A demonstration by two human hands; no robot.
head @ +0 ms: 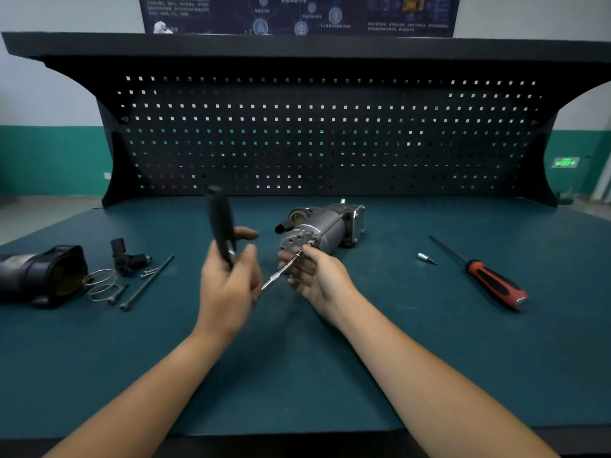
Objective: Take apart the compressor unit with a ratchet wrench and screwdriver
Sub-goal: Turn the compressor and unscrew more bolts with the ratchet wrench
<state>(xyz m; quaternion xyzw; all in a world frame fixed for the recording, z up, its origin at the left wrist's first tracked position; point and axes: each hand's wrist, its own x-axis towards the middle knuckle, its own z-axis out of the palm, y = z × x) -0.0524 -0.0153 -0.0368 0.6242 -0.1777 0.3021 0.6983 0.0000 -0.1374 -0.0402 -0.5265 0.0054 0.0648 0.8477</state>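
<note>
Head view, and the compressor unit [322,228] lies on its side at the far middle of the bench. It's a grey metal cylinder with a round end plate turned toward the camera. Small holes and bolt heads show on that face, there's a square flange at the far right end, and a black stub sticks out on the left.

The right hand [314,276] is at that end plate, fingertips pinching the far end of a thin silver extension bar [281,272] where it meets the face. Just left of it, the left hand [228,285] has its fingers curled round the ratchet wrench [221,223], whose black handle points up and away, blurred.

Well apart on the right, a screwdriver [492,282] with a red and black handle lies flat, with a small silver bit [426,258] between it and the unit. On the left are long bolts [148,279], wire rings [102,284], a black fitting [127,257] and, at the edge, a black cover [43,276].

Everything sits on a dark teal mat [297,375]. Behind it stands a black pegboard [330,137] under a dark shelf [297,44], with a blue poster [297,14] above and a white wall [49,160] with a green lower band.
</note>
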